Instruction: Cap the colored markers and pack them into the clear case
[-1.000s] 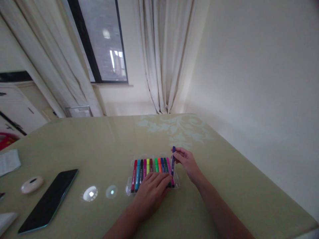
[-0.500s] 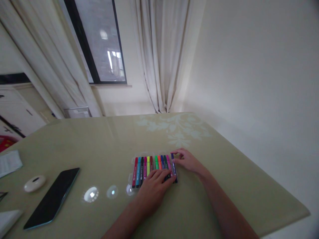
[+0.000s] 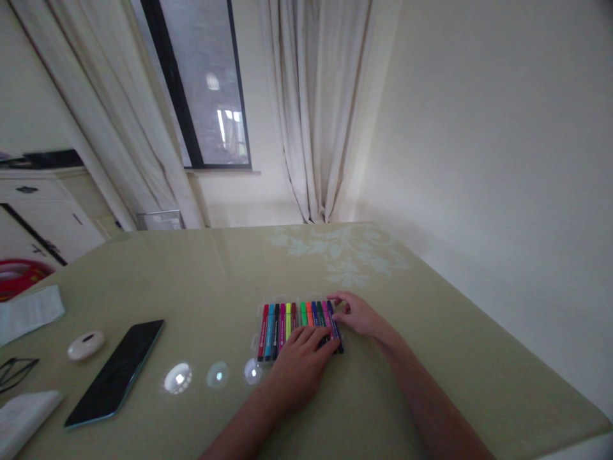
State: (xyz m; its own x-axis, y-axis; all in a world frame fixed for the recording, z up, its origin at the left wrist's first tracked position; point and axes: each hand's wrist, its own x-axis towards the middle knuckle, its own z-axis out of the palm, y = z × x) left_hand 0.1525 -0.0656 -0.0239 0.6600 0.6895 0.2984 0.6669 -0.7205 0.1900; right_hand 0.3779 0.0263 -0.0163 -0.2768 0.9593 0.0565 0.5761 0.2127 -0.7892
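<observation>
A row of coloured markers [image 3: 267,332] lies side by side in a clear plastic case [image 3: 253,342] on the table. My left hand [image 3: 301,358] rests palm down across the lower part of the row, fingers stretched over the markers and hiding several of them. Its thumb reaches to the lower part of a dark blue marker [image 3: 337,329] at the right end, which leans slightly. By that marker's upper end is my right hand [image 3: 359,314], index finger at the tip and thumb against the right side, with a gap between the two fingers.
On the left of the table [image 3: 215,268] lie a black phone [image 3: 117,370], a white oval case [image 3: 86,345], glasses [image 3: 16,372], a white object [image 3: 29,418] and a pale cloth or paper [image 3: 33,311]. A wall [image 3: 502,160] runs along the right, curtains [image 3: 316,115] behind.
The dark blue marker at the right end has shifted left, closer against the row, and my right hand has moved with it. My left hand stays on the markers. The view has turned slightly left.
</observation>
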